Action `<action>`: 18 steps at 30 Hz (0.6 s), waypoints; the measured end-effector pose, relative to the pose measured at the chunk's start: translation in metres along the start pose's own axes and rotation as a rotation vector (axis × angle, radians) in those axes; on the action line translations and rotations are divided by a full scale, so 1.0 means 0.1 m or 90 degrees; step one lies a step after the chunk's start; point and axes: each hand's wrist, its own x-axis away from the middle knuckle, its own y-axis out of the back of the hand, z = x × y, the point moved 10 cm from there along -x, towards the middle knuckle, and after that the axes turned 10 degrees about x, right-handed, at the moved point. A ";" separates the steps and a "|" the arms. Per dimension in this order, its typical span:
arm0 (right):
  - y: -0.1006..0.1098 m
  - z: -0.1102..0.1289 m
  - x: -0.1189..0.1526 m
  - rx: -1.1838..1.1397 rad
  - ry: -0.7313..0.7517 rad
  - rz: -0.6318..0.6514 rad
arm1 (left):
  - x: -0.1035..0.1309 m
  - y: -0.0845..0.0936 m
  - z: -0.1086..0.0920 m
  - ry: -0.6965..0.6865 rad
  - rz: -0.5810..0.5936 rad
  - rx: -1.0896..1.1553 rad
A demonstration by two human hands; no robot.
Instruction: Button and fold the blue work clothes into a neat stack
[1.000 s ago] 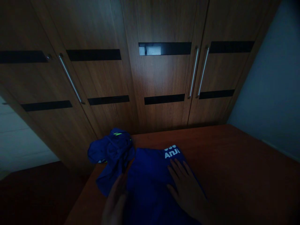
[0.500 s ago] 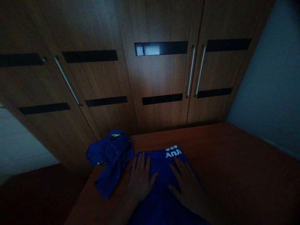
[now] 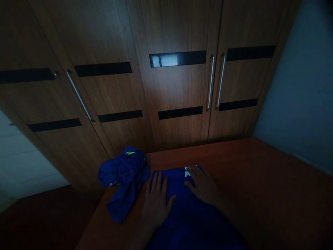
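Observation:
A dark blue garment [image 3: 179, 208] with white lettering near its far edge lies flat on the reddish-brown table [image 3: 234, 163]. My left hand [image 3: 157, 201] rests on its left side, palm down, fingers spread and pointing away from me. On the far right part of the cloth lies my right hand [image 3: 204, 185], also flat with fingers apart, covering much of the lettering. A second blue garment [image 3: 127, 173], crumpled and marked with yellow-green stripes, sits left of my left hand at the table's left corner.
Behind the table stands a wooden wardrobe [image 3: 177, 86] with dark strips and long metal handles. A bluish wall [image 3: 304, 93] rises at the right. Dark floor [image 3: 47, 215] shows below the table's left edge.
My right hand has moved away from me over the lettering, from just below it. My left hand stays on the left side of the cloth. The view has shifted slightly.

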 end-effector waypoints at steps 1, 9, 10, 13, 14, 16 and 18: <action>-0.08 -0.06 -0.04 -0.009 -0.016 0.024 | 0.01 -0.01 0.02 0.012 -0.005 -0.003; -0.34 -0.41 -0.13 0.010 -0.173 0.066 | 0.06 0.03 0.08 0.069 -0.041 -0.027; -0.30 -0.40 -0.12 0.022 -0.173 0.046 | 0.06 0.04 0.08 0.069 -0.043 -0.031; -0.12 -0.26 0.03 0.048 -0.129 -0.037 | 0.06 0.06 0.07 0.070 -0.050 -0.046; -0.07 -0.18 0.12 0.051 -0.106 -0.058 | 0.06 0.07 0.07 0.069 -0.054 -0.051; 0.00 -0.02 0.33 0.052 -0.061 -0.081 | 0.08 0.09 0.06 0.064 -0.066 -0.059; 0.03 0.11 0.57 0.062 -0.036 -0.097 | 0.14 0.12 0.02 0.047 -0.076 -0.062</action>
